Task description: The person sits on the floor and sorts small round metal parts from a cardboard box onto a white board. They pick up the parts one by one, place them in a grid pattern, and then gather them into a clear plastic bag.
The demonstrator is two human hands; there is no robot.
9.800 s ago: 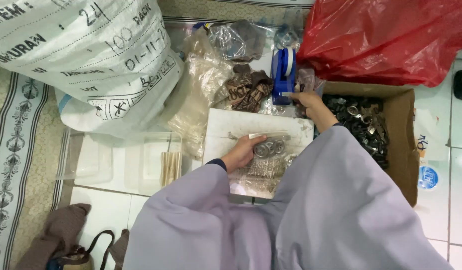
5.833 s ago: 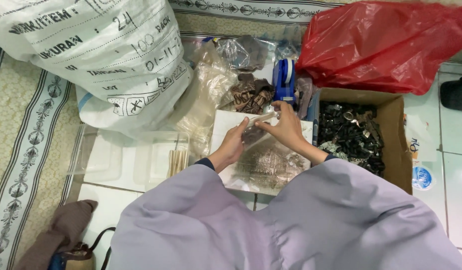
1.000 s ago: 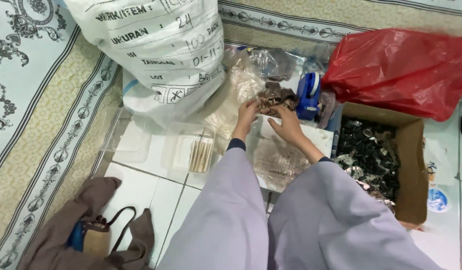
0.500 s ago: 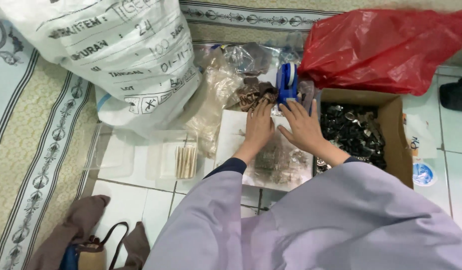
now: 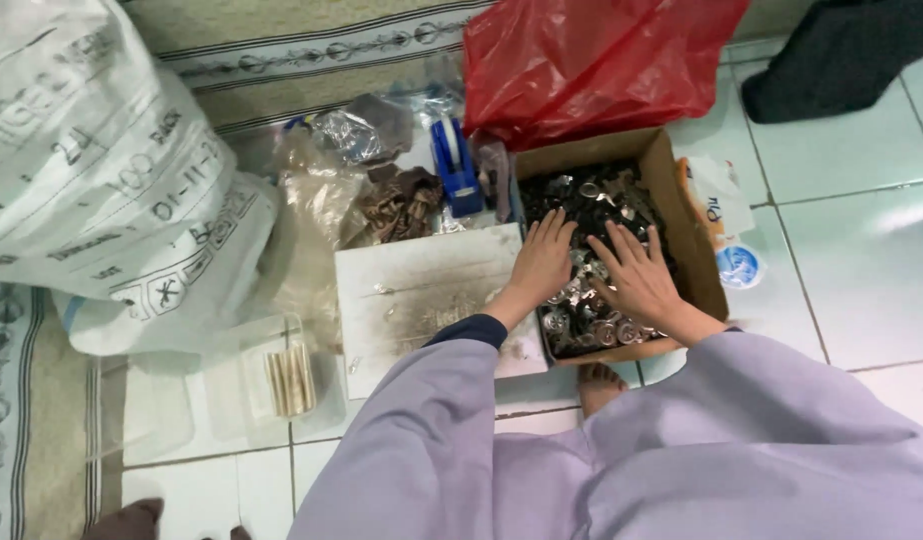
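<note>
Both hands lie flat, fingers spread and palms down, on the heap of small shiny metal pieces (image 5: 581, 300) that fills the open cardboard box (image 5: 693, 262) on the tiled floor; the left hand (image 5: 543, 262) and right hand (image 5: 636, 280) sit side by side and grip nothing. Just left of the box lies a dusty white board (image 5: 421, 300), with a blue tape dispenser (image 5: 453, 168) and a red plastic bag (image 5: 591, 60) behind.

White tile floor (image 5: 861, 250) w/ grout lines; patterned rug (image 5: 281, 50) at top/left.
</note>
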